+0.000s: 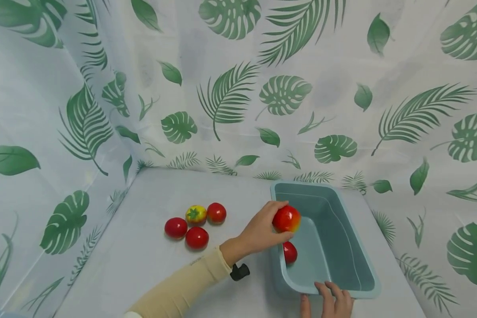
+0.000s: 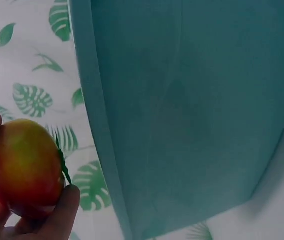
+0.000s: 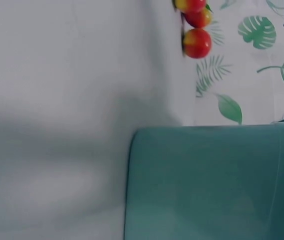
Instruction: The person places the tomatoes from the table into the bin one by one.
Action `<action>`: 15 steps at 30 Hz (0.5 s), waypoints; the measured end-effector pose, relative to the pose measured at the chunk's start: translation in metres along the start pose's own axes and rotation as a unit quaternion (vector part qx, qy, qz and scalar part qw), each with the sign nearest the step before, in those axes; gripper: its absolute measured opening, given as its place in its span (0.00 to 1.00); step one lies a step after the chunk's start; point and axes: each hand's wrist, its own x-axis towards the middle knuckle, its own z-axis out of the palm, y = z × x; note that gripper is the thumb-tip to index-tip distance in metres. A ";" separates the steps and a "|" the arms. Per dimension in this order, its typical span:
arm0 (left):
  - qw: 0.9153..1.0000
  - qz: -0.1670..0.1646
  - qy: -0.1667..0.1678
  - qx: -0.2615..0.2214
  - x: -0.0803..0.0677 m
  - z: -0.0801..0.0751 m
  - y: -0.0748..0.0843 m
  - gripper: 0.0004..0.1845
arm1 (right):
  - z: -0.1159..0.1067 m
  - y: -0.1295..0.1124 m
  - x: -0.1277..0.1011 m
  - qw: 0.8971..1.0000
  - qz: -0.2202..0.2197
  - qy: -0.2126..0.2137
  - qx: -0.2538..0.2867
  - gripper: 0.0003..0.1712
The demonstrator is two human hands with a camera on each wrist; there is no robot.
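My left hand (image 1: 264, 227) holds a red tomato (image 1: 287, 219) with a yellow-orange flush over the left rim of a blue-green plastic basin (image 1: 351, 227). In the left wrist view, the fingers grip this tomato (image 2: 26, 167) beside the basin wall (image 2: 181, 110), and its green leafy top faces the basin. A second red tomato (image 1: 289, 253) lies inside, against the left wall. At the near rim, my right hand (image 1: 335, 302) grips the edge, fingers over the top and thumb on the outer side. The right wrist view shows the basin's outside (image 3: 206, 185) but not the hand.
Left of the basin on the white table (image 1: 143, 265), three red tomatoes (image 1: 197, 238) and a yellow one (image 1: 196, 214) with a green top sit close together. A leaf-patterned sheet (image 1: 230, 101) hangs behind and at the sides. A small black object (image 1: 240, 271) shows by the left wrist.
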 end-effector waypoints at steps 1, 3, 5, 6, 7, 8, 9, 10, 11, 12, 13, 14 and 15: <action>1.000 0.003 -0.007 -0.002 -0.001 0.004 0.002 0.39 | 0.001 0.001 0.000 1.000 -0.008 0.010 0.003 0.37; 1.000 0.010 -0.024 -0.006 -0.004 0.013 0.006 0.40 | 0.002 0.002 0.000 0.999 -0.020 0.029 0.006 0.37; 0.999 0.023 -0.037 0.003 -0.007 0.022 0.009 0.39 | 0.004 0.003 0.000 0.999 -0.030 0.044 0.009 0.37; 0.998 0.032 -0.044 0.010 -0.009 0.027 0.011 0.39 | 0.004 0.003 0.000 0.998 -0.031 0.048 0.008 0.36; 0.998 0.041 -0.049 0.020 -0.010 0.032 0.012 0.39 | 0.004 0.003 0.000 0.998 -0.032 0.049 0.009 0.36; 0.997 0.049 -0.054 0.026 -0.012 0.035 0.013 0.38 | 0.004 0.003 0.000 0.998 -0.032 0.048 0.009 0.36; 0.996 0.056 -0.057 0.034 -0.013 0.039 0.013 0.37 | 0.004 0.004 0.000 0.998 -0.032 0.046 0.009 0.36; 0.996 0.062 -0.059 0.041 -0.014 0.042 0.014 0.37 | 0.005 0.004 0.000 0.998 -0.033 0.045 0.011 0.35; 0.995 0.065 -0.061 0.046 -0.015 0.044 0.014 0.36 | 0.005 0.004 0.000 0.999 -0.033 0.042 0.010 0.35; 0.995 0.067 -0.062 0.049 -0.016 0.046 0.014 0.36 | 0.005 0.004 0.000 0.998 -0.036 0.043 0.014 0.35; 0.994 0.069 -0.063 0.051 -0.017 0.048 0.014 0.36 | 0.006 0.005 0.001 0.998 -0.039 0.043 0.019 0.35; 0.994 0.070 -0.064 0.052 -0.017 0.050 0.014 0.35 | 0.006 0.005 0.001 0.998 -0.039 0.040 0.017 0.36; 0.994 0.071 -0.063 0.055 -0.017 0.051 0.013 0.35 | 0.005 0.005 0.002 0.998 -0.039 0.036 0.015 0.35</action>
